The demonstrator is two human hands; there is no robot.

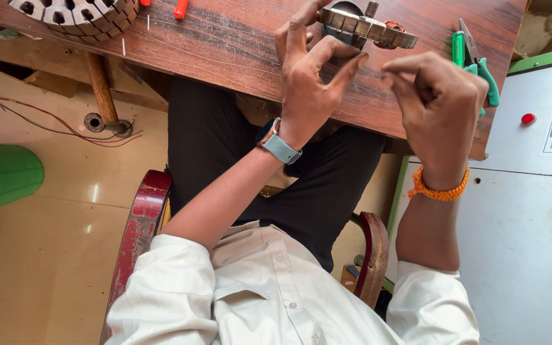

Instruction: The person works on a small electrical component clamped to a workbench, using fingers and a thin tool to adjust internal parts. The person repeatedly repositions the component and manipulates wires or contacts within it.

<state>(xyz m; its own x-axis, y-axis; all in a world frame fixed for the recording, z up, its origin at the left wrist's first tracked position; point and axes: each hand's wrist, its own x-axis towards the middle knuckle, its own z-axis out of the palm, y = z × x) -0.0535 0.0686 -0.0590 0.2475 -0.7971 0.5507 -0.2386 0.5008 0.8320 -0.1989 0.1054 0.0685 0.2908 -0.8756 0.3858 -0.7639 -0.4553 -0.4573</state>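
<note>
My left hand (pixel 311 83), with a blue-strapped watch on its wrist, reaches up to a round slotted metal ring (pixel 368 27) that is tilted above the wooden table (pixel 237 45). Its long fingers rest on the ring's near side, while the thumb and forefinger curl toward each other just below it. To the right, my right hand (pixel 439 96) wears an orange thread band on its wrist. Its fingertips are pinched together close to the left forefinger. Nothing shows between them. A bit of copper winding sits on the ring's top.
A second slotted metal ring (pixel 75 13) lies at the table's far left, with a red tool tip (pixel 181 7) nearby. Green-handled pliers (pixel 474 61) lie by the right edge. A white cabinet with a red button (pixel 528 118) stands on the right, and a green bin (pixel 1 176) and loose wires (pixel 46 124) are on the floor.
</note>
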